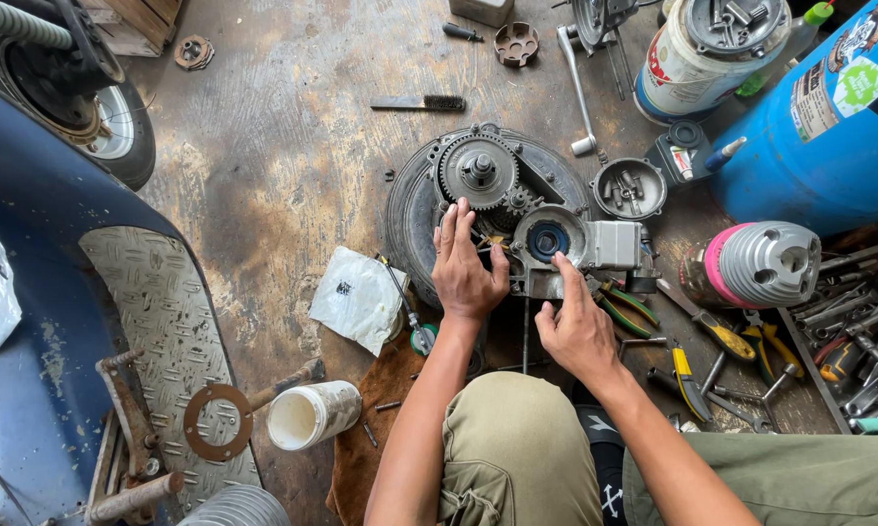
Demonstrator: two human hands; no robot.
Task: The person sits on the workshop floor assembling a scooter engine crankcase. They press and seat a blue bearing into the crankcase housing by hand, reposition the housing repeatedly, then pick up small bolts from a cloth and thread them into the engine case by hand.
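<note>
Both hands, left hand and right hand, press spread fingers flat on the heavy, rigid, probably oily engine casing, best gripped by its rim.

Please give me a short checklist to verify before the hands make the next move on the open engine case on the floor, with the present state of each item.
1. Both hands on the work: ok. The left hand lies on the engine case beside the large gear; the right hand touches its lower edge.
2. Grip empty: cannot tell; the left fingertips may pinch a small part.
3. Round seal housing uncovered: ok.
4. Pliers near the right hand: ok.
5. Loose screws kept in the small metal bowl: ok.
6. Floor around the case free of loose tools: not ok; a screwdriver and a ratchet handle lie close.
</note>
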